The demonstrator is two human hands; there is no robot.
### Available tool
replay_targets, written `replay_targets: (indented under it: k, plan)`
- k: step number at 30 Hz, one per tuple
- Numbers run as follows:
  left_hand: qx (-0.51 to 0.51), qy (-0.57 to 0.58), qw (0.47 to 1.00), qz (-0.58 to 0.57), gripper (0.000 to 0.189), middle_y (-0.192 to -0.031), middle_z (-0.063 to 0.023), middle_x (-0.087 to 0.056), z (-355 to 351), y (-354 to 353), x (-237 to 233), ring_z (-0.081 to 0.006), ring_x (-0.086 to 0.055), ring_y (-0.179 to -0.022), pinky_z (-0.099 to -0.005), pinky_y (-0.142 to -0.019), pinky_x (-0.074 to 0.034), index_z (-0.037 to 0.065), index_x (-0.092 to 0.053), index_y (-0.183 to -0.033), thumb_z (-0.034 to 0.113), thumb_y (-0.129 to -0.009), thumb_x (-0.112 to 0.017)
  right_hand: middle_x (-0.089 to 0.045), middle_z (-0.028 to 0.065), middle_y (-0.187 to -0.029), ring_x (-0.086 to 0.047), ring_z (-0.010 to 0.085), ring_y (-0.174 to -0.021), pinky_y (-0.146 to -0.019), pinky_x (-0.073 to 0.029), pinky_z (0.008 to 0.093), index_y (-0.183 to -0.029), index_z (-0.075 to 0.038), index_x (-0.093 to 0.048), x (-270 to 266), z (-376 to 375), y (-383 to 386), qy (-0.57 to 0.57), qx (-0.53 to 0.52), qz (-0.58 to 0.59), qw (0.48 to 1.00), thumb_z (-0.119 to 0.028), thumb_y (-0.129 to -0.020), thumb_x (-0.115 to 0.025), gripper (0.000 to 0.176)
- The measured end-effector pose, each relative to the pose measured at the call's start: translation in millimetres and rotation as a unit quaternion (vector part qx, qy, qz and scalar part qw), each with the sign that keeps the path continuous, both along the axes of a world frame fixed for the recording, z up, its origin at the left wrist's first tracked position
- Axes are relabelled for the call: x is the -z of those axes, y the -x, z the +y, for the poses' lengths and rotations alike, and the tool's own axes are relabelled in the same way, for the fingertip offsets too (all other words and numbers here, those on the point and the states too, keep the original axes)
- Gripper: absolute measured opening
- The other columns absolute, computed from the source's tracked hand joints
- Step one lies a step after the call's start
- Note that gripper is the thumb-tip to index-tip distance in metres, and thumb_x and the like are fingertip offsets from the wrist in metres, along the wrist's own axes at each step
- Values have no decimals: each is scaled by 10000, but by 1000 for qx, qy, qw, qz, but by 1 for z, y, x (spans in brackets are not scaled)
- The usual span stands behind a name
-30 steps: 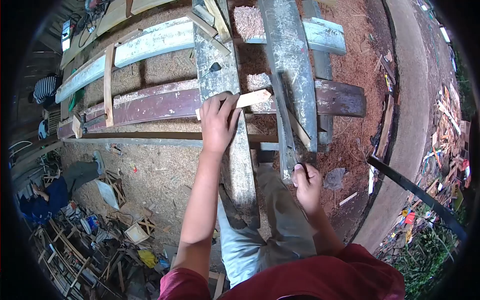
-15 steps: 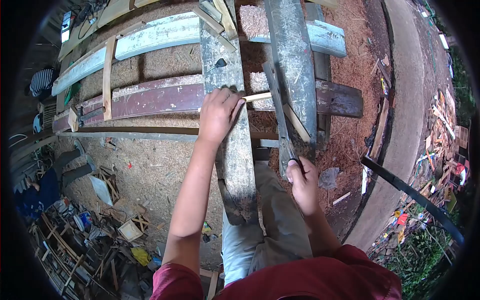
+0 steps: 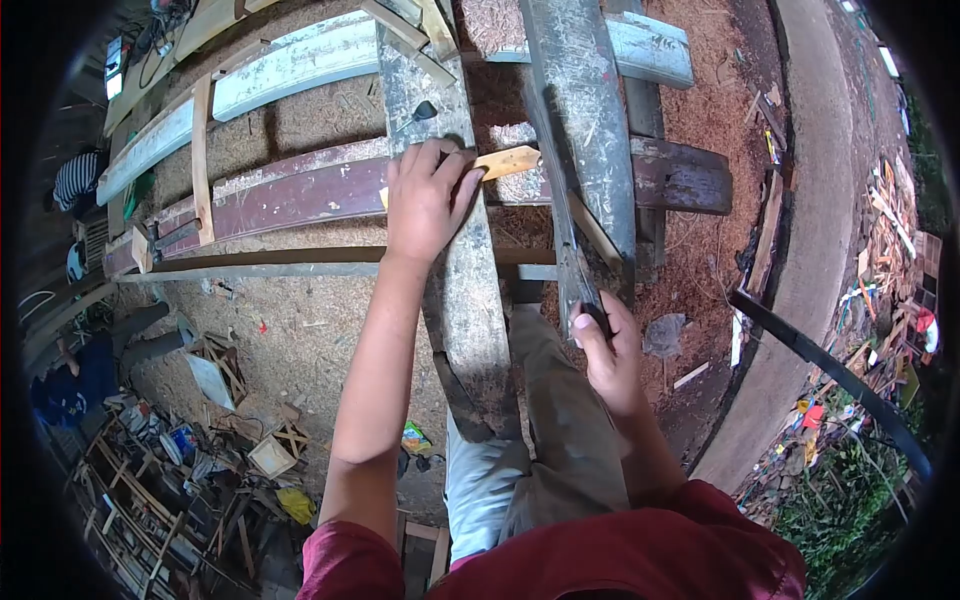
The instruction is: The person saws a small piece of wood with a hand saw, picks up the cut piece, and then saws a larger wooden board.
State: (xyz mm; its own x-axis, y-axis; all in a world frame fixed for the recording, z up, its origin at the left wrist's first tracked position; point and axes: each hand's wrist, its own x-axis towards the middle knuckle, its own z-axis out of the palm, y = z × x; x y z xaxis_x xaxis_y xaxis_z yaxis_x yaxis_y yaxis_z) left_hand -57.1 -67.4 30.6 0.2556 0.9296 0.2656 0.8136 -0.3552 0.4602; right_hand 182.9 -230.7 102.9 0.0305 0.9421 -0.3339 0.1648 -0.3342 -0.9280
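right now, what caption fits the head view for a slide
Left hand holding a short wood strip across a worn plank, right hand gripping a handsaw near the strip's end.

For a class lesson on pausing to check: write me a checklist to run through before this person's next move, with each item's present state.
1. Left hand steadies the wood strip on the worn plank: ok.
2. Right hand grips the saw by its handle: ok.
3. Left fingers apart from the blade: ok.
4. Plank free of loose scraps: not ok, some lie towards its far end.
5. Pencil mark on the strip: cannot tell.
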Motion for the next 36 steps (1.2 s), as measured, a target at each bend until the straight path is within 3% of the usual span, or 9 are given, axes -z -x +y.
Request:
replay_targets:
  k: [3, 6, 7, 10, 11, 20, 26, 30, 36]
  plan:
    - [-56, -12, 998, -32, 162, -1156, -102, -670, 7, -5, 5, -325, -612, -1088, -454, -937, -448, 70, -747, -1103, 155, -970, -707, -548, 51, -809, -541, 148, -749, -700, -444, 313, -1010, -24, -634, -14, 9, 2, -17, -25, -13, 999, -170, -1006, -670, 151]
    - [-174, -124, 975, -54, 172, -1182, -157, -627, 23, -18, 12, -363, -577, -1136, -492, -994, -429, 52, -714, -1127, 124, -978, -669, -564, 44, -814, -546, 148, -743, -700, -447, 316, -1026, -32, -639, -6, 12, 2, -33, -40, -4, 999, -162, -976, -690, 148]
    - [-201, -64, 976, -45, 393, -1413, -269, -531, 24, -18, 15, -455, -484, -1347, -557, -1151, -357, 21, -614, -1370, 180, -1011, -629, -568, 43, -814, -547, 148, -740, -698, -447, 317, -1024, -32, -641, -4, 13, 3, -44, -35, -15, 998, -159, -971, -690, 146]
    - [-310, -97, 941, 97, 598, -1598, -327, -369, 34, -33, 38, -514, -373, -1466, -609, -1207, -297, 11, -441, -1561, 257, -1040, -603, -576, 41, -807, -548, 148, -723, -687, -446, 318, -1009, -32, -648, -1, 16, 11, -63, -17, -32, 997, -148, -960, -691, 133]
    - [-294, -28, 950, 104, 740, -1683, -357, -201, 34, -31, 45, -559, -225, -1548, -651, -1252, -204, -17, -280, -1640, 329, -1054, -570, -575, 39, -801, -548, 148, -715, -681, -445, 317, -1000, -31, -650, 0, 16, 12, -61, -9, -26, 998, -142, -958, -691, 126]
    - [-250, -17, 964, 91, 720, -1662, -380, -227, 8, -30, 43, -563, -227, -1541, -634, -1261, -199, -26, -300, -1630, 349, -1065, -542, -561, 12, -755, -505, 90, -667, -624, -412, 281, -946, -20, -649, 7, 1, 12, -24, 27, 47, 998, -69, -973, -647, 56]
    - [-285, -50, 957, 22, 711, -1666, -382, -203, 38, -30, 40, -558, -182, -1558, -654, -1266, -173, -54, -282, -1628, 327, -1072, -509, -576, 7, -744, -516, 83, -653, -612, -417, 273, -936, -22, -636, 21, -2, 5, -22, 40, 53, 998, -72, -983, -646, 69]
    - [-300, 12, 952, 67, 748, -1702, -376, -114, 45, -41, 49, -546, -95, -1590, -618, -1299, -98, -29, -206, -1661, 351, -1076, -475, -621, 22, -721, -581, 81, -629, -586, -452, 268, -939, -23, -633, 32, -3, 5, -25, 80, 126, 989, -71, -988, -649, 70]
    - [-219, -11, 970, 107, 750, -1726, -342, -86, 47, -38, 49, -527, -76, -1602, -606, -1307, -70, 8, -178, -1681, 361, -1082, -459, -630, 20, -686, -611, 95, -594, -553, -466, 270, -946, -15, -634, 37, 1, -3, -23, 49, 89, 995, -56, -988, -654, 62]
